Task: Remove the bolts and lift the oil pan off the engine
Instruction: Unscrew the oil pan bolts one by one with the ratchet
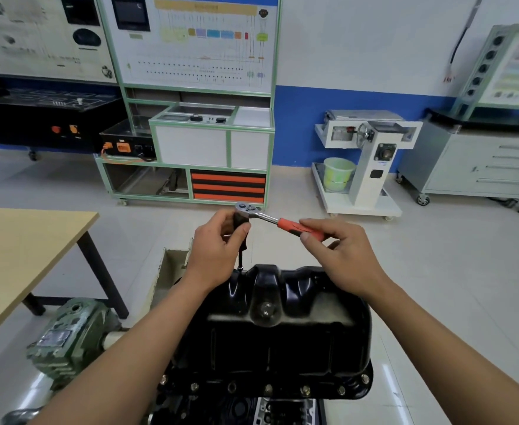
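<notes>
A black oil pan (282,338) sits upside down on the engine, low in the middle of the head view. Several silver bolts (267,388) line its near flange. A ratchet wrench (270,218) with an orange handle stands on a black extension bar (240,259) that reaches down to the pan's far left corner. My left hand (218,240) grips the ratchet's head and the top of the extension. My right hand (341,250) pinches the orange handle at its end.
A wooden table (16,256) stands at the left. A green gearbox (68,335) of the engine stand sits at lower left. Training boards, a green-framed cabinet (197,142), a white stand (365,161) and a grey drawer cart (472,161) line the far wall.
</notes>
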Demonstrator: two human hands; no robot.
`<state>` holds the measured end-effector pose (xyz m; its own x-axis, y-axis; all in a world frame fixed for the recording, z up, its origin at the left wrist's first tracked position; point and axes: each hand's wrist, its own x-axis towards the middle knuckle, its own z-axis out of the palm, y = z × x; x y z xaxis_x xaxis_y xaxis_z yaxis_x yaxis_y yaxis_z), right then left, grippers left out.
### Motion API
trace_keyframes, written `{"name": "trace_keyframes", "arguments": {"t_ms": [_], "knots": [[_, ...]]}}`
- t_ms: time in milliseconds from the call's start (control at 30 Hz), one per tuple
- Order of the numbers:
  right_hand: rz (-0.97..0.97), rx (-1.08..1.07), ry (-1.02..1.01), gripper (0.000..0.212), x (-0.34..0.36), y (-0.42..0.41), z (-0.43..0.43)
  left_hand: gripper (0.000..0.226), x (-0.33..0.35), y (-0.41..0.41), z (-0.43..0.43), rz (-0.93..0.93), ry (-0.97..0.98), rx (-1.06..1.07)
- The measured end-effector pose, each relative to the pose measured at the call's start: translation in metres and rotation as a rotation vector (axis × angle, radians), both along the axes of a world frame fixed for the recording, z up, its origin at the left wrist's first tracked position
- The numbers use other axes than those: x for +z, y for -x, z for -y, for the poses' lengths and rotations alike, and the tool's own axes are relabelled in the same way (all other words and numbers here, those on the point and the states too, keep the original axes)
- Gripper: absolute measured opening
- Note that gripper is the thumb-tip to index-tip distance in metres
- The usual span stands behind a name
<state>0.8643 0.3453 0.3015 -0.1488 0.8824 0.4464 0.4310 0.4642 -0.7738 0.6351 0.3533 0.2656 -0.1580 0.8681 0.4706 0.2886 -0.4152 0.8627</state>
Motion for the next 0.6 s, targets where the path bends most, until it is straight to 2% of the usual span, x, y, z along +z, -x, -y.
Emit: {"name": "trace_keyframes", "arguments": {"t_ms": [167,300,400,600], "knots": [[0.091,0.088,0.052,0.013,0.008,0.013,0.035,0.022,-0.001,-0.002,0.002,0.016,0.008,0.014],[0.183,0.128,0.094,0.027,0.009,0.034,0.053,0.018,-0.004,0.0,0.001,0.025,0.031,0.01],[0.194,0.134,0.102,0.029,0.012,0.041,0.053,0.02,-0.002,0.0,0.002,0.043,0.035,0.045],[0.253,0.188,0.134,0.016,0.035,0.012,0.031,0.02,0.001,0.002,0.005,0.048,0.029,0.007]]}}
